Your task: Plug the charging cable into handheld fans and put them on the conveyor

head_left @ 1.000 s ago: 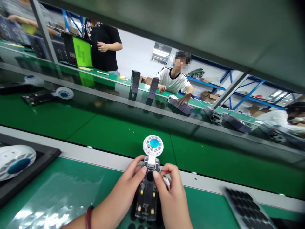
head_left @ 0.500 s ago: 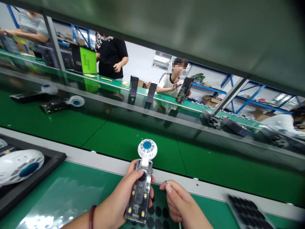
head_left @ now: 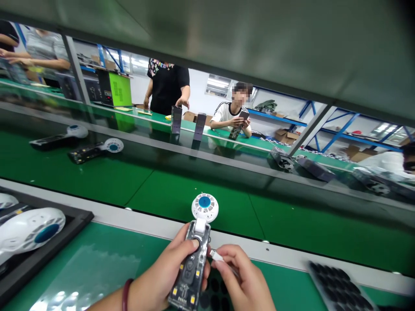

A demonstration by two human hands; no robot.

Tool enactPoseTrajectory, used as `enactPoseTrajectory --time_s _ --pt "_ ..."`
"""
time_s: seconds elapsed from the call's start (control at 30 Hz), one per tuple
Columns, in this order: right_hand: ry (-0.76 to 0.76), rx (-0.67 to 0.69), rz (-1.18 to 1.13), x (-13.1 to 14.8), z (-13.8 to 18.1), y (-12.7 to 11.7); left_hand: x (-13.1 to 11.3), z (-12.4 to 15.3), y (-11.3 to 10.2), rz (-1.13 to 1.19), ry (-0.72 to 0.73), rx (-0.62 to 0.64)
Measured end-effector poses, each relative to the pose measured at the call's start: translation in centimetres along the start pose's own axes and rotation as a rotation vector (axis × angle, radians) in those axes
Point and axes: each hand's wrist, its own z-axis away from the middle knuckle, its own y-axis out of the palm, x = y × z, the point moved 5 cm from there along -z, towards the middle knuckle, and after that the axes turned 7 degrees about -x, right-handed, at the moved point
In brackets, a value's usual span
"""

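Observation:
My left hand (head_left: 162, 268) is wrapped round a handheld device (head_left: 191, 265) with a dark, see-through body, small yellow lights and a hinged, round white head with a blue centre, like a small fan. The thumb presses on a round black part near the top of the body. My right hand (head_left: 241, 272) pinches a white cable plug (head_left: 216, 255), its metal tip pointing at the device's right side. Whether the tip touches the device I cannot tell. Beneath both hands lies a sheet of black round pads (head_left: 216, 286), partly hidden.
At left, a black tray (head_left: 76, 220) holds more white-headed devices (head_left: 39, 231). Two such devices (head_left: 86, 151) lie on the green belt (head_left: 168, 190) ahead. Another sheet of black pads (head_left: 340, 285) is at right. Co-workers (head_left: 231, 114) and dark boxes (head_left: 177, 119) line the far side.
My right hand has turned and moved closer to the device, bringing the white plug into sight. Across the belt, one co-worker has stepped right and reaches to a box; another has lowered the box they hold.

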Motion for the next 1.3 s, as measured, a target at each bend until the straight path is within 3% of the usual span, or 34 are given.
enactPoseTrajectory --time_s 0.17,0.37,0.6,0.8,0.9,1.0,1.1,1.3 --pt "-0.084 -0.020 0.060 0.3 -0.1 -0.2 0.3 -0.1 -0.1 -0.050 -0.002 0.057" --pt "-0.080 -0.030 0.107 0.3 -0.1 -0.5 0.4 0.3 0.0 -0.090 -0.038 0.103" --pt "-0.108 -0.052 0.101 0.1 -0.2 -0.2 0.5 0.1 -0.1 -0.110 -0.050 -0.009" --pt "-0.101 -0.120 0.060 -0.5 0.1 0.6 0.1 0.3 0.3 -0.203 -0.010 0.041" --pt "-0.065 -0.126 0.002 -0.6 0.0 0.2 -0.2 0.1 0.1 -0.225 0.009 0.004" --pt "0.026 -0.192 -0.005 -1.3 -0.5 -0.9 -2.3 -0.6 -1.2 -0.261 0.146 -0.178" --pt "0.016 -0.224 0.091 -2.0 -0.9 -0.9 -5.6 -2.3 -3.0 -0.367 0.275 -0.347" --pt "-0.091 -0.225 0.242 -3.7 -1.4 1.4 -10.4 -9.2 -5.6 -0.640 0.466 -0.456"
